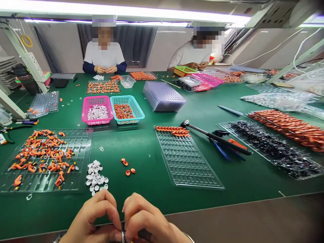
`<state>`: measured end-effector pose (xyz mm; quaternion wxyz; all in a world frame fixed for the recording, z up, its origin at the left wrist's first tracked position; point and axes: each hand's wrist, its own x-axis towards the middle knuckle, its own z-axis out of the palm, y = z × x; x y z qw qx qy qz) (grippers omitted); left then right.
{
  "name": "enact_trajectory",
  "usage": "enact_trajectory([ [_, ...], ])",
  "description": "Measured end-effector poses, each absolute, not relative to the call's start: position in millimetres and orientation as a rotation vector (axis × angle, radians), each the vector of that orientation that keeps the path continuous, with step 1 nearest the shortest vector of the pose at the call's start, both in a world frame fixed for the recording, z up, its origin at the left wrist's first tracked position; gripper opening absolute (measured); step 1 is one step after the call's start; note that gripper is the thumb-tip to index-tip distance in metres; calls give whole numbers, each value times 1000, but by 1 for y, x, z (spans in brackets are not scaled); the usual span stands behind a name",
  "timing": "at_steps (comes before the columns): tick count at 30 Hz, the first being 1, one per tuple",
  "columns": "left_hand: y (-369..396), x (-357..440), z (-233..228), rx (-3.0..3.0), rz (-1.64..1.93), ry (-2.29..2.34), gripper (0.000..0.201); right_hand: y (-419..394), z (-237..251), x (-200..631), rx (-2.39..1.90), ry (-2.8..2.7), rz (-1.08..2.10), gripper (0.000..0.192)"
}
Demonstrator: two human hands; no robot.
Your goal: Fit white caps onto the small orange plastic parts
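My left hand (98,214) and my right hand (145,216) meet at the table's front edge, both with fingers pinched closed. Between the fingertips shows a sliver of something pale, and a bit of orange (135,237) peeks out under my right hand; most of it is hidden. Just beyond my left hand lies a loose pile of small white caps (96,177). Several small orange caps (128,172) sit on the green table ahead of my hands. To the left, a transparent tray (82,141) carries many curved orange parts (59,157).
A pink basket (84,109) of white caps adjoins a turquoise basket (140,114) of orange ones. A partly filled blister tray (187,165), a hammer (215,136) and blue-handled pliers (222,151) lie right. Beyond stand stacked trays (163,96). Two people (105,55) sit opposite.
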<state>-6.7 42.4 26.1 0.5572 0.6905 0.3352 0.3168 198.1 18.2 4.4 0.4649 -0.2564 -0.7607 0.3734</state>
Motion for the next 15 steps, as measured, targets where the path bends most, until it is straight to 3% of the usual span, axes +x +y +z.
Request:
enact_trajectory([
  [15,40,-4,28,1603,773,790,22,23,9,195,-524,-1807,933,8],
])
